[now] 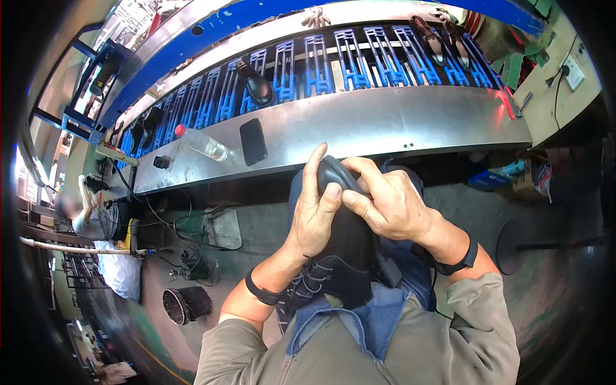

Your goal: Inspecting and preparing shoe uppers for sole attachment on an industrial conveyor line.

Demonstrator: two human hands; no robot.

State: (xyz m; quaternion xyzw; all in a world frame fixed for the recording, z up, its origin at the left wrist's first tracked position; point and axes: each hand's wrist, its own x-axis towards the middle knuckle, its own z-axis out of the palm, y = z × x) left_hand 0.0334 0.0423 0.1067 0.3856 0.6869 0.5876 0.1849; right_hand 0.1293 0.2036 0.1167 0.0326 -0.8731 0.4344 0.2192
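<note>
A black lace-up shoe (346,240) lies over my lap, its toe pointing away from me toward the bench. My left hand (312,215) grips the left side of the toe, index finger stretched along the edge and thumb pressing on top. From the right, my right hand (393,202) holds the toe edge with bent fingers, its thumb close to the left one. Between the thumbs the rounded dark toe rim (333,172) shows. Grey laces (311,279) hang at the shoe's near left side. The fingertips under the toe are hidden.
Ahead runs a metal bench (359,122) holding a black phone (253,141) and a clear bottle (208,144) with a red cap. Behind it, a blue rack (314,64) carries a black shoe (258,86) and others. A dark bucket (187,304) stands on the floor; another person (96,215) sits far left.
</note>
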